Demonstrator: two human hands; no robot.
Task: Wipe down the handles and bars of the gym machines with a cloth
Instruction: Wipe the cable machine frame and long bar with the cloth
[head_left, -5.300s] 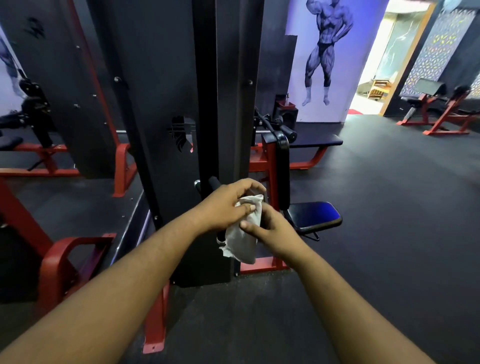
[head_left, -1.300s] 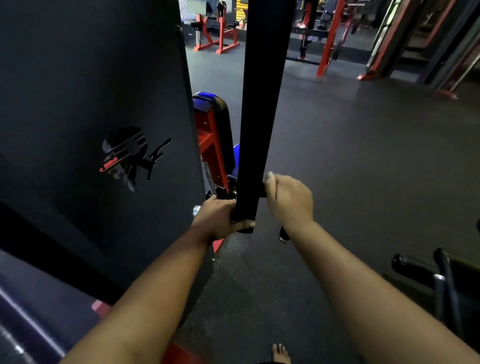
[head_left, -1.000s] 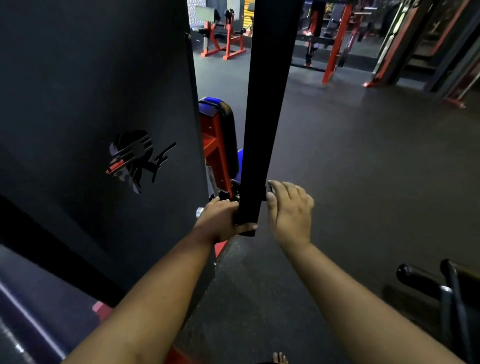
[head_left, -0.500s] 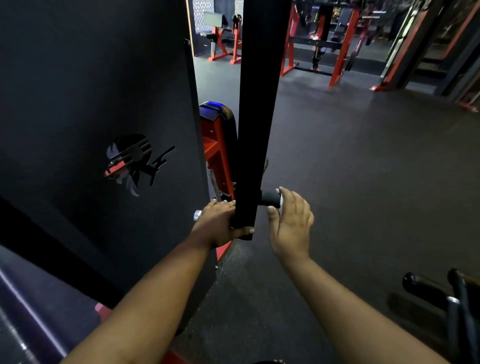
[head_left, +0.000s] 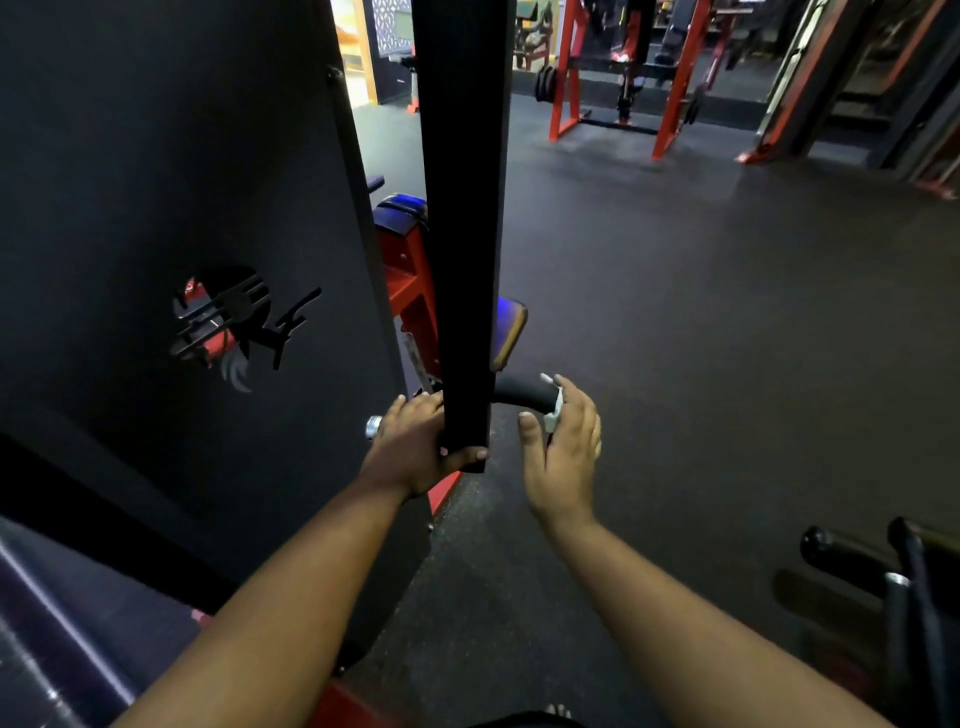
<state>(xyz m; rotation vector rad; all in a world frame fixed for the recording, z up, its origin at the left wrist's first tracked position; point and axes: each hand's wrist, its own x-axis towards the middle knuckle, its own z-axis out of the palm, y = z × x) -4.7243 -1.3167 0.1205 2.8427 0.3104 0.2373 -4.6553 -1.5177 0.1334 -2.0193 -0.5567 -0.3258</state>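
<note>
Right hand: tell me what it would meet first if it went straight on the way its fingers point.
Probably the black handle: the right hand with the cloth sits at its end.

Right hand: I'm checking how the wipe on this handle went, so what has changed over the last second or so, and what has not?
The right hand slid outward along the black handle to its tip, uncovering the grip; its fingers loosened, and the white cloth now shows between hand and handle end. The left hand kept gripping the lower end of the black upright bar, which stayed put.
</note>
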